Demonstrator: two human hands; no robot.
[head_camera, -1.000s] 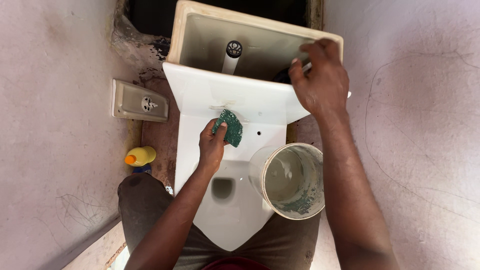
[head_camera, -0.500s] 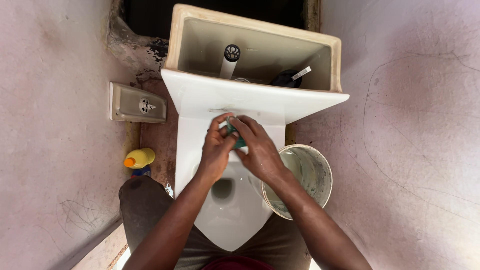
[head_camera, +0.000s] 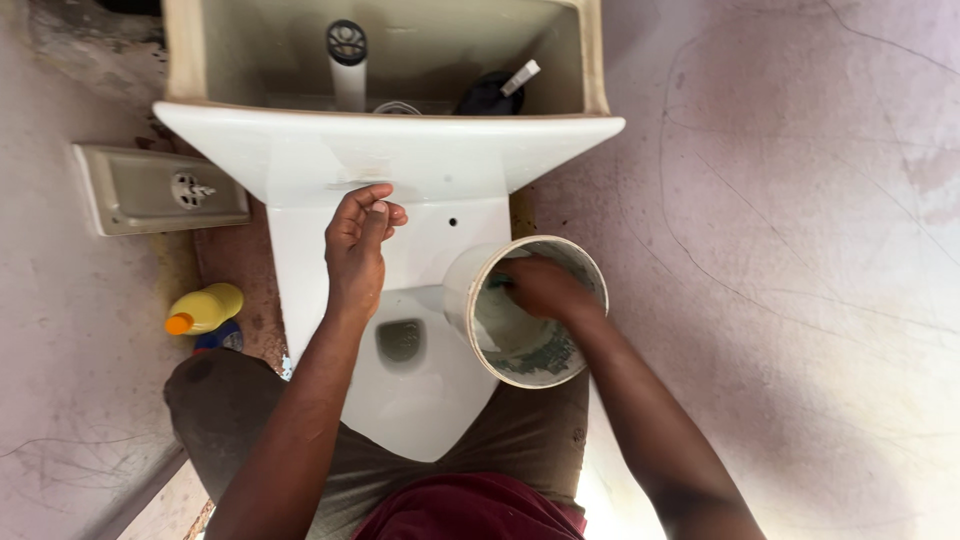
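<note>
- White toilet bowl (head_camera: 420, 400) straddled between the knees, open cistern (head_camera: 400, 60) at its far end.
- White bucket (head_camera: 470, 290) tilted on the bowl's right rim, mouth facing the camera, greenish residue inside.
- Right hand (head_camera: 535, 288) plunged inside the bucket; grip impossible to tell.
- Left hand (head_camera: 360, 240) hovering over the bowl's back deck, fingers loosely curled, empty.
- Cistern lid (head_camera: 160, 190) flat on the floor left of the bowl.
- Yellow bottle (head_camera: 205, 308) lying left of the bowl, near the lid.

Bright, even daylight from above; soft shadows only. Mild glare on the white toilet (head_camera: 400, 180). Sharp focus at centre, slight wide-angle stretch toward the edges.
</note>
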